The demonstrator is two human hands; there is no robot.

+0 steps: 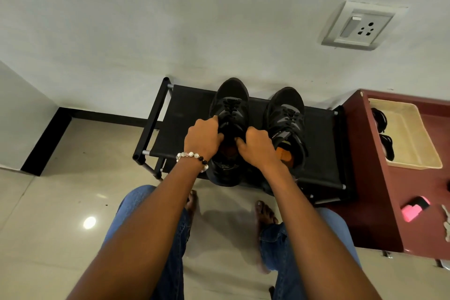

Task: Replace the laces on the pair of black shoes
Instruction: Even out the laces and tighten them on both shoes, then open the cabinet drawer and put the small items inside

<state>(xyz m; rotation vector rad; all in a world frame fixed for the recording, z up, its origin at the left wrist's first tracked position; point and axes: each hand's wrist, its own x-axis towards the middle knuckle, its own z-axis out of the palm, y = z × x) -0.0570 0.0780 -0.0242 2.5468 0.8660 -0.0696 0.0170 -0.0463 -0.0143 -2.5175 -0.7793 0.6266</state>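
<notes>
Both hands on left black shoe (230, 107) on rack (185, 114): left hand (203, 137) and right hand (255, 145) fingers curled, gripping its collar. Right shoe (287, 114) beside, untouched.

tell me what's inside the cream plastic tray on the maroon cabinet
The cream plastic tray holds dark, looped items along its left side, too unclear to identify. Its near wall hides part of the floor.

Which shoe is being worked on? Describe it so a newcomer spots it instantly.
Find the low black shoe rack against the white wall; two black shoes stand on top, toes toward the wall. It is the left shoe, farther from the maroon cabinet. Both hands grip its collar, the left hand with a beaded bracelet, while the other shoe sits untouched.
</notes>
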